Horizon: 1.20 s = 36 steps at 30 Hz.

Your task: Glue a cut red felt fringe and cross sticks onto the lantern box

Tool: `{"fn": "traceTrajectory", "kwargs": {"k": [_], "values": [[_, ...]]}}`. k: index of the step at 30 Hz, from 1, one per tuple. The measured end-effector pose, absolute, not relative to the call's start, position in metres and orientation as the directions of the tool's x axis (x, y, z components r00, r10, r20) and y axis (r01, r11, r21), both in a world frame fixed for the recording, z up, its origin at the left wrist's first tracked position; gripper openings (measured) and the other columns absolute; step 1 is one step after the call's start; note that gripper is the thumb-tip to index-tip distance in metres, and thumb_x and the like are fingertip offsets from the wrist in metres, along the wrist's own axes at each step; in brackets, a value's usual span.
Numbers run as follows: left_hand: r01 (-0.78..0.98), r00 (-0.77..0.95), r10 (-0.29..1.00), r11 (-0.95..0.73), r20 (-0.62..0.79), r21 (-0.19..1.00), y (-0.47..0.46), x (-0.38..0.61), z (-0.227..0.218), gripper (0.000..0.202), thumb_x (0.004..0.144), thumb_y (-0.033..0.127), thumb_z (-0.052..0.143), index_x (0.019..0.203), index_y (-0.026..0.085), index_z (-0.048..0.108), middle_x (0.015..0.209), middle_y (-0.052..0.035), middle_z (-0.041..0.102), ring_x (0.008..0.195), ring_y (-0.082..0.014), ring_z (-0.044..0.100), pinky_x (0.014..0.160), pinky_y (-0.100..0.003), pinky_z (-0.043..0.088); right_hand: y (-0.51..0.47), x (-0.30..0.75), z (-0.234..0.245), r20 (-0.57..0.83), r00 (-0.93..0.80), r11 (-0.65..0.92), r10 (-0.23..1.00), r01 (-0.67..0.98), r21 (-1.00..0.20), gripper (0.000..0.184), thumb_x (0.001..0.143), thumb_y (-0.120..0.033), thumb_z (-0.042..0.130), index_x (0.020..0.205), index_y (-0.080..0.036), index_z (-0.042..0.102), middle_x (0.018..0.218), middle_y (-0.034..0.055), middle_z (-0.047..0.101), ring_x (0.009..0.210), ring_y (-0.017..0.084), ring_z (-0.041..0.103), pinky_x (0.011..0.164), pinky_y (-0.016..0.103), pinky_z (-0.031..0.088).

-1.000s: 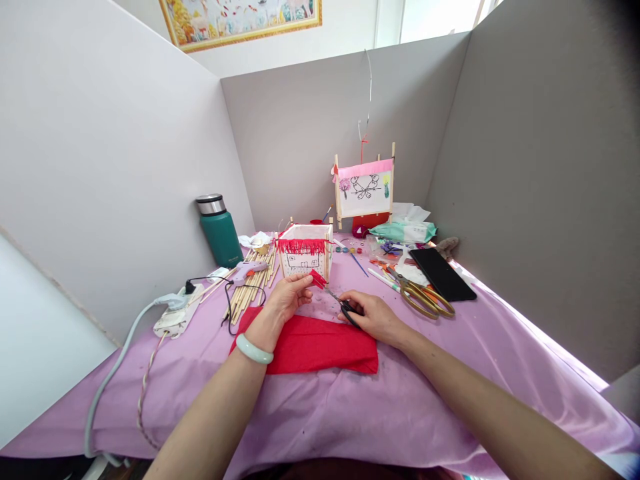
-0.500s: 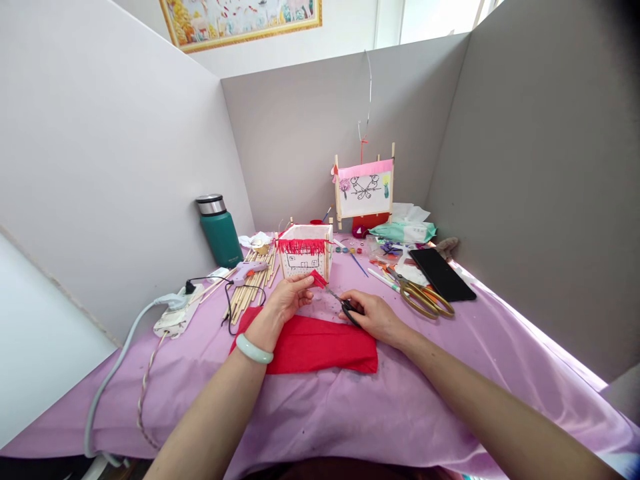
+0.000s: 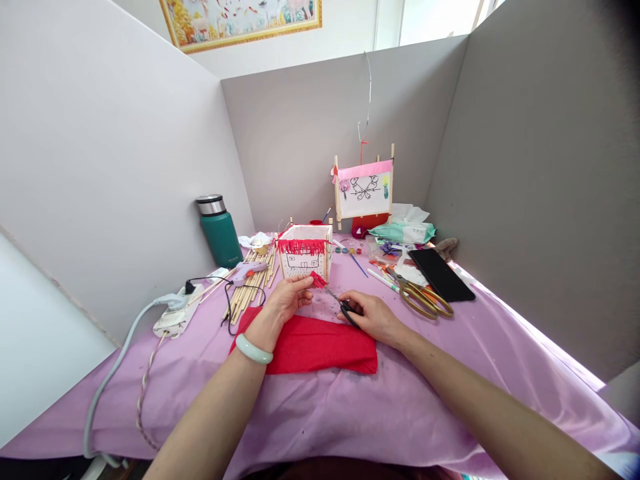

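From where I stood, the cutting looked partway through. The left hand (image 3: 287, 298) had a small red strip (image 3: 318, 280) pinched between thumb and forefinger, its other fingers loosely curled. The right hand (image 3: 373, 317) was closed around the black handles of the small scissors (image 3: 349, 312), whose blades pointed at the strip's free end; I couldn't tell whether they touched it. The strip, held up just in front of the box (image 3: 304, 265), seemed already snipped into tails at that end, though it was too small to judge how many cuts remained. On the box itself, a red fringe (image 3: 301, 247) ran along the top of the near side, above a black line drawing, so that side looked finished. The right side, seen at a slant, seemed to have no fringe, and I judged it was left to do. A broad red cloth (image 3: 325, 343) lay flat beneath the left wrist, mostly whole. Behind, a pink-topped lantern (image 3: 365, 193) hung from a wire, apparently complete.
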State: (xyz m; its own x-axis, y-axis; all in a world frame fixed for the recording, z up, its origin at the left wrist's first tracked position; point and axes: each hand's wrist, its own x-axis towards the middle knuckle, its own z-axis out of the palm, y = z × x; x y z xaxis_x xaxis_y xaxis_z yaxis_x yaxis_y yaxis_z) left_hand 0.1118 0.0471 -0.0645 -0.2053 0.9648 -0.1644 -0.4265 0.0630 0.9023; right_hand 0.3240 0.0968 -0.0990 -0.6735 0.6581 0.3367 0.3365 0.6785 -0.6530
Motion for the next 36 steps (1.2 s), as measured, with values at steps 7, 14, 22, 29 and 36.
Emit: {"fn": "traceTrajectory", "kwargs": {"k": [7,14,22,29,36], "values": [[-0.423,-0.213,0.964,0.056,-0.159,0.904,0.0461,0.1135,-0.0628,0.011,0.07,0.013,0.073,0.076,0.012,0.064,0.06,0.0002,0.062,0.042,-0.0071,0.054,0.045,-0.017,0.044,0.0965,0.3233,-0.0979,0.34,-0.675,0.678,0.655,0.326,-0.659,0.036,0.078,-0.048,0.063,0.102,-0.02,0.062,0.067,-0.002,0.055,0.059,0.011,0.046,0.056,0.021,0.034],[-0.413,-0.206,0.97,0.031,-0.127,0.91,0.0477,0.113,-0.0659,0.012,0.07,0.015,0.074,0.077,0.012,0.064,0.06,-0.0002,0.063,0.042,-0.0068,0.054,0.045,-0.017,0.044,0.0966,0.3218,-0.0991,0.338,-0.674,0.672,0.657,0.321,-0.667,0.036,0.079,-0.046,0.062,0.103,-0.02,0.061,0.068,-0.0024,0.056,0.058,0.01,0.046,0.056,0.021,0.034],[-0.41,-0.206,0.97,0.037,-0.132,0.911,0.0477,0.1131,-0.0657,0.014,0.068,0.016,0.076,0.075,0.012,0.065,0.059,0.0001,0.062,0.042,-0.0065,0.053,0.045,-0.017,0.042,0.0971,0.322,-0.0998,0.33,-0.674,0.667,0.661,0.327,-0.669,0.035,0.079,-0.046,0.062,0.103,-0.02,0.06,0.068,-0.0027,0.057,0.058,0.01,0.046,0.056,0.021,0.033],[-0.402,-0.2,0.972,0.035,-0.125,0.915,0.0469,0.1128,-0.0656,0.013,0.068,0.016,0.075,0.074,0.012,0.064,0.057,0.0011,0.06,0.042,-0.0066,0.053,0.045,-0.017,0.042,0.0978,0.3221,-0.101,0.33,-0.671,0.663,0.664,0.323,-0.675,0.035,0.079,-0.045,0.063,0.102,-0.021,0.06,0.067,-0.0034,0.056,0.058,0.01,0.046,0.056,0.021,0.034],[-0.398,-0.195,0.972,0.043,-0.13,0.916,0.0471,0.1125,-0.0659,0.013,0.068,0.015,0.074,0.075,0.012,0.064,0.057,0.001,0.06,0.042,-0.0067,0.053,0.044,-0.017,0.042,0.0985,0.3218,-0.1008,0.338,-0.673,0.672,0.658,0.323,-0.666,0.035,0.078,-0.046,0.063,0.102,-0.02,0.061,0.068,-0.0025,0.057,0.058,0.01,0.047,0.056,0.021,0.034]]}}
